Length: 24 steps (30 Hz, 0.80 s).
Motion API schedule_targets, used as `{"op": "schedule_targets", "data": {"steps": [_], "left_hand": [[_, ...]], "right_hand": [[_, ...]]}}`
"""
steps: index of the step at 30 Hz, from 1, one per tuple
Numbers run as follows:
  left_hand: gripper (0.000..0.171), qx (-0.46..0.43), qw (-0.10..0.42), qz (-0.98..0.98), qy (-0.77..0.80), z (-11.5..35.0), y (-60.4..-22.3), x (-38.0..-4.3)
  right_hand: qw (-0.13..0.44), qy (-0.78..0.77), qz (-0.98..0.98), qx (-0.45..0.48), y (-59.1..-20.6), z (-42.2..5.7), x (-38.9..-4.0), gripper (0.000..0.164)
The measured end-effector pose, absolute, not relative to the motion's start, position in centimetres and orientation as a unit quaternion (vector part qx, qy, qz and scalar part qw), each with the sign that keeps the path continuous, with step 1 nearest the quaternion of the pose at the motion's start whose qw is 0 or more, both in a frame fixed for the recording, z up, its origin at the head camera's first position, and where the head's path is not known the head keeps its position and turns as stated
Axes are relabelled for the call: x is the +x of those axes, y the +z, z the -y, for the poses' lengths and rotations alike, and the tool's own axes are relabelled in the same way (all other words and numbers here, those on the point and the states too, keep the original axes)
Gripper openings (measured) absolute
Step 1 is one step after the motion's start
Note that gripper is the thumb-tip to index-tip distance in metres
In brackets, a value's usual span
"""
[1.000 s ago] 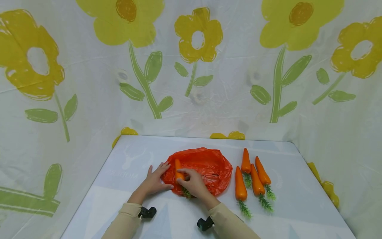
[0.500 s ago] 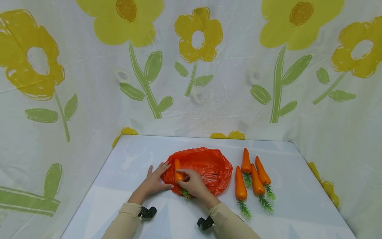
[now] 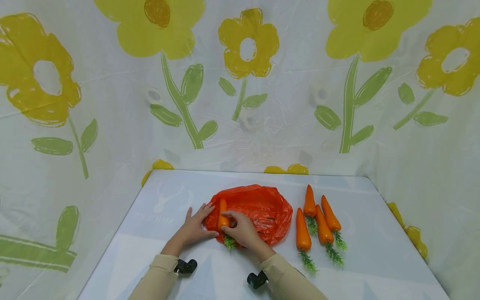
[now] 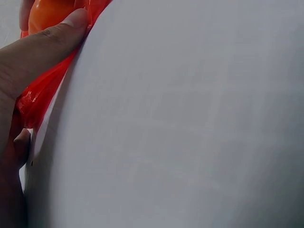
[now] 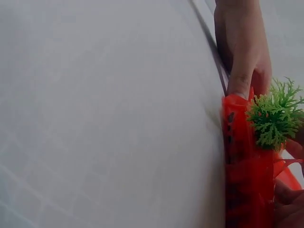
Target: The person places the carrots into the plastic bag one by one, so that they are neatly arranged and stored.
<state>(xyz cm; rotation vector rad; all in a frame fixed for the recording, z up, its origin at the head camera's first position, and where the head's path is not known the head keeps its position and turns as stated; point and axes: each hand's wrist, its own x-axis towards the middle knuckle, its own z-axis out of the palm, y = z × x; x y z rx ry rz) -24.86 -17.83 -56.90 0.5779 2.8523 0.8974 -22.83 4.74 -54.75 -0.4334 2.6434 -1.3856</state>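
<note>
A red plastic bag point(image 3: 266, 204) lies spread on the table. On its left part is an orange toy carrot point(image 3: 222, 221), its green leafy top point(image 5: 275, 116) toward the person. My right hand point(image 3: 245, 232) pinches this carrot near its thick end between thumb and fingers. With fingers spread, my left hand point(image 3: 196, 228) rests along the bag's left edge. In the left wrist view the left thumb point(image 4: 52, 45) presses the red plastic, and the carrot's rounded orange end point(image 4: 50, 14) shows behind it.
Right of the bag, several more toy carrots point(image 3: 303, 231) lie with leafy tops toward the person. They rest on a pale table point(image 3: 360, 258) with a faint pattern. A flower-printed curtain point(image 3: 285, 104) surrounds the table at the back and sides.
The pinched carrot's thick, leafy end has swung slightly left, so the carrot lies straighter. My right fingers shifted a little with it. The left hand and the bag stayed put.
</note>
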Motion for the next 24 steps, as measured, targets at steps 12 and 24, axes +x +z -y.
{"op": "schedule_targets", "data": {"steps": [12, 24], "left_hand": [[0.096, 0.184, 0.049, -0.935, 0.299, 17.84, -56.9, -24.77], [0.097, 0.185, 0.045, -0.936, 0.296, 17.87, -56.86, -24.81]], "right_hand": [[0.063, -0.48, -0.866, -0.126, -54.64, -4.66, -22.7, 0.061], [0.066, -0.493, -0.86, -0.116, -54.68, -4.89, -22.52, 0.067]]}}
